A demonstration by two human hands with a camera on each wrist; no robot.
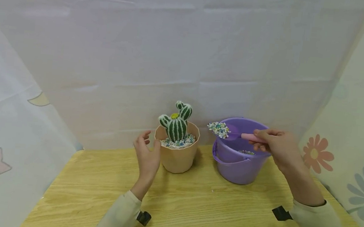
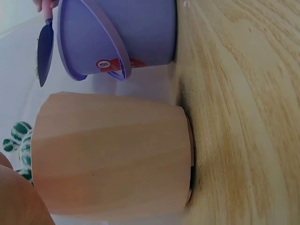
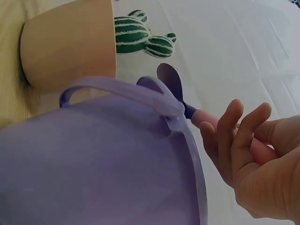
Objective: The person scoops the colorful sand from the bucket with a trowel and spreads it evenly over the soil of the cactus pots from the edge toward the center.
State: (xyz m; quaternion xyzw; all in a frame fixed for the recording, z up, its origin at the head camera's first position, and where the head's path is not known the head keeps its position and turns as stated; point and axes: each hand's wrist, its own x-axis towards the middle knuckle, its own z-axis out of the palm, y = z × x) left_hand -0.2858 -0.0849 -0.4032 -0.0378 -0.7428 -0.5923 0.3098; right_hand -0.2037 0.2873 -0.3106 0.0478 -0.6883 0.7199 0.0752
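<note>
My right hand (image 1: pixel 280 148) grips the pink handle of a small purple trowel (image 1: pixel 235 132), its blade heaped with multicoloured pebbles (image 1: pixel 219 129). The trowel is held level over the purple bucket (image 1: pixel 239 171), and its tip reaches past the bucket's left rim toward the pot. More pebbles show low inside the bucket. To the left stands a peach flowerpot (image 1: pixel 178 159) holding a green-and-white knitted cactus (image 1: pixel 177 127) with a yellow flower, set in similar pebbles. My left hand (image 1: pixel 147 157) is beside the pot's left side, fingers loosely bent and thumb close to the rim, holding nothing.
Both containers stand near the back of a wood-grain table (image 1: pixel 174 205), close to a white cloth backdrop (image 1: pixel 141 53). The bucket's handle (image 1: pixel 229 161) hangs down at its front left. Printed cloth walls close in the left and right sides.
</note>
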